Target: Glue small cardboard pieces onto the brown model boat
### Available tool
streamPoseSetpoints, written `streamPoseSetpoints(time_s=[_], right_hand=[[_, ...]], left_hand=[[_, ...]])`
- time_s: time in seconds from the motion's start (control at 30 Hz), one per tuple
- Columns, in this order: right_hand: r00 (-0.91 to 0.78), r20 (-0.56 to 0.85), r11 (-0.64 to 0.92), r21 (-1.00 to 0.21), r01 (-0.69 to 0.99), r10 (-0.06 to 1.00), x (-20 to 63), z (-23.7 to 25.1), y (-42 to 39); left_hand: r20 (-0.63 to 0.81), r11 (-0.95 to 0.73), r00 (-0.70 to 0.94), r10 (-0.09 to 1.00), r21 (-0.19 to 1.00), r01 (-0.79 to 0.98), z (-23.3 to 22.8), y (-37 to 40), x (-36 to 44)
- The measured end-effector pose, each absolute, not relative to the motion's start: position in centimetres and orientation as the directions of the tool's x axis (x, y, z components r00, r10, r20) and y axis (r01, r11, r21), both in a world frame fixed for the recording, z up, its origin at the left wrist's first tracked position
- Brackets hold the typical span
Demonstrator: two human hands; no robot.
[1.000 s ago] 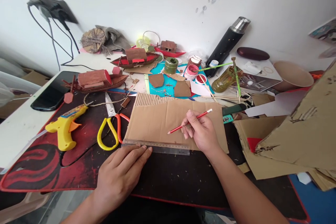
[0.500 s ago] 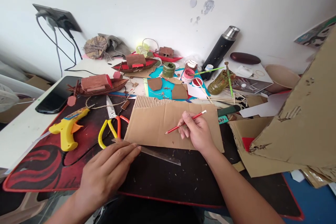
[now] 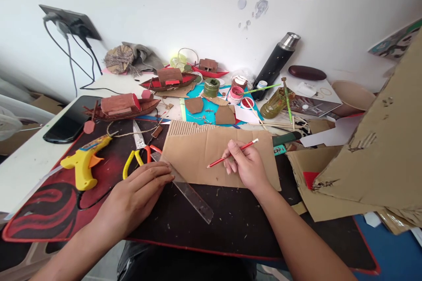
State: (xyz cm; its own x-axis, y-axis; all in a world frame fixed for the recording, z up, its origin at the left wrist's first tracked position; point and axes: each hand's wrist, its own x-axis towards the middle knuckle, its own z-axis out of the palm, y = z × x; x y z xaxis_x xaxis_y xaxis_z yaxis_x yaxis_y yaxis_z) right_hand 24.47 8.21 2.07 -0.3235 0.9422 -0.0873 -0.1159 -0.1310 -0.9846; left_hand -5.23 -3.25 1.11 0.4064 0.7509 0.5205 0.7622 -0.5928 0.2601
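Cluttered desk against a white wall, dark mat (image 3: 231, 224) in front of you. Your right hand (image 3: 249, 169) pinches a red pencil (image 3: 232, 153), resting on the cardboard sheet (image 3: 204, 153) at the mat's centre. Your left hand (image 3: 138, 195) lies flat, fingers together, pressing the clear ruler (image 3: 189, 193). No line shows on the cardboard yet; marking remains. Since a second ago the ruler has swung off the sheet's near edge, now slanting toward 5 o'clock. Scissors (image 3: 138, 158) sit at 10 o'clock.
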Motion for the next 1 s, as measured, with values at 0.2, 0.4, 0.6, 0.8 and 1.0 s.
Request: streamPoseSetpoints(time_s=[0.2,0.4,0.6,0.8,1.0], right_hand=[[-0.332,-0.094,-0.139,-0.984,-0.115,0.939,24.5,2.1,8.2],[-0.327,-0.099,-0.139,-0.985,-0.101,0.94,24.5,2.0,8.2],[-0.341,-0.08,-0.121,-0.987,-0.101,0.937,24.6,2.1,8.2],[-0.344,-0.096,-0.136,-0.986,-0.095,0.934,24.7,2.0,8.1],[-0.342,-0.091,-0.127,-0.989,-0.082,0.935,24.7,2.1,8.1]], left_hand=[[0.482,-0.628,0.466,0.742,0.257,0.735,1.4,-2.8,-6.0],[0.451,-0.634,0.492,0.745,0.251,0.731,1.2,-2.7,-6.1],[0.486,-0.635,0.478,0.732,0.232,0.737,1.0,-2.7,-5.8],[0.471,-0.515,0.367,0.802,0.233,0.825,0.3,-3.0,-5.6],[0.449,-0.441,0.33,0.831,0.168,0.882,-0.1,-3.2,-6.2]])
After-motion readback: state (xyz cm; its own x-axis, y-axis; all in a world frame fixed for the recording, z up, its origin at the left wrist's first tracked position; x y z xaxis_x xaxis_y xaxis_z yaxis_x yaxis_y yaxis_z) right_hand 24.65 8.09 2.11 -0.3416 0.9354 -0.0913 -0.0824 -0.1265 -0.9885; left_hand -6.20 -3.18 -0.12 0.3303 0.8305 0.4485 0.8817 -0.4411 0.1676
